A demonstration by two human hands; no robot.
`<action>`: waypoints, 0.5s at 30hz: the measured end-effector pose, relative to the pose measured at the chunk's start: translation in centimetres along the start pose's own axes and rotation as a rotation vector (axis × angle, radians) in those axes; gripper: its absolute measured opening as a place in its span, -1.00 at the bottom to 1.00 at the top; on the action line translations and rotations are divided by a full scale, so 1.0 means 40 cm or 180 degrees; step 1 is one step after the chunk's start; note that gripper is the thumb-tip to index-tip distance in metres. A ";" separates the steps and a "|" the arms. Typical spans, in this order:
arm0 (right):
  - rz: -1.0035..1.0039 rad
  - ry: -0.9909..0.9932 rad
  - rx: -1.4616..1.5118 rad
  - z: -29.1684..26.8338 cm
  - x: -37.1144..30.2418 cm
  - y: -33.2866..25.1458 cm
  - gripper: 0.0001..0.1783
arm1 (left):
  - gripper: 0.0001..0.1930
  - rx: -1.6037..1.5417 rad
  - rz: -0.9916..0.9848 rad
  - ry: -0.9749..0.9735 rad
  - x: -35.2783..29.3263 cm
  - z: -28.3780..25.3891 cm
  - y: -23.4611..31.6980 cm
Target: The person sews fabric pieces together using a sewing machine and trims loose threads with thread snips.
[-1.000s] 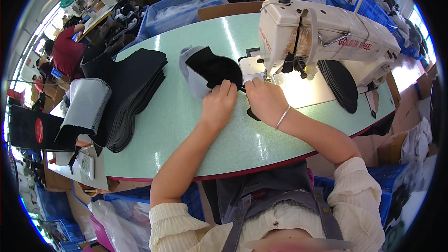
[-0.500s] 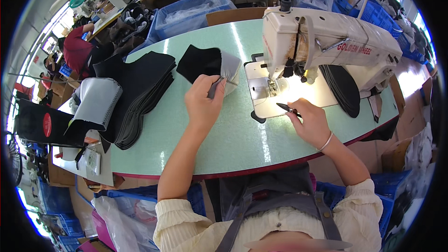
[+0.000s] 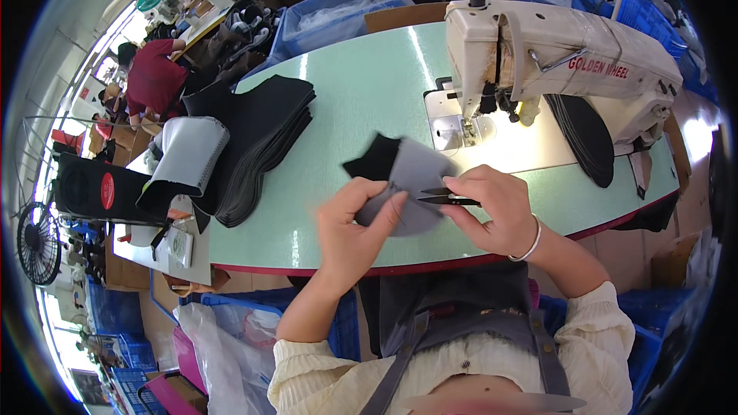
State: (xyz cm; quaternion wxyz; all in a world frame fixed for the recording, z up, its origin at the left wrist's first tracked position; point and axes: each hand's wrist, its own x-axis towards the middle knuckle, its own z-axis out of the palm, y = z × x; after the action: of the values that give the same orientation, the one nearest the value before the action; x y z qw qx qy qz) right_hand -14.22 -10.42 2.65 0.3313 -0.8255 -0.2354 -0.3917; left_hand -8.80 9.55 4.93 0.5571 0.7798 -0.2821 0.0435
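Note:
My left hand holds a grey and black fabric piece up over the front edge of the green table. My right hand grips small black thread snips, their blades touching the right side of the fabric piece. A white sewing machine stands on the table behind my hands.
A stack of black fabric pieces lies at the table's left, with a grey rolled piece beside it. More black pieces lie under the machine's right end. A person in a red top works far left. Blue crates stand behind the table.
I lifted the fabric piece off the table beside the machine and brought it toward me. My right hand with the snips moved left up to the piece.

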 end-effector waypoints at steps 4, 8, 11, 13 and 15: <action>-0.0122 -0.0100 -0.0040 -0.017 -0.003 -0.020 -0.55 | -0.83 -0.0744 -0.0490 -0.0431 -0.021 0.009 0.017; -0.0237 -0.0263 -0.0077 -0.031 -0.001 -0.025 -0.53 | -0.82 -0.0951 -0.0396 -0.0744 -0.020 0.016 0.024; -0.0262 -0.0201 -0.0109 -0.032 0.000 -0.023 -0.56 | -0.82 -0.0903 -0.0251 -0.0816 -0.018 0.020 0.029; -0.0279 -0.0224 -0.0094 -0.032 0.000 -0.022 -0.56 | -0.82 -0.0928 -0.0297 -0.0823 -0.018 0.021 0.034; -0.0282 -0.0231 -0.0066 -0.032 0.001 -0.023 -0.56 | -0.82 -0.0924 -0.0321 -0.0849 -0.020 0.019 0.039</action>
State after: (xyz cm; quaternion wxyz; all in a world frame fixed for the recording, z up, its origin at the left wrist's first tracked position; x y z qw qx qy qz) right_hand -15.43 -10.76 3.61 0.2963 -0.8313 -0.2795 -0.3783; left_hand -10.42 8.85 5.64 0.6228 0.7033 -0.3174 -0.1292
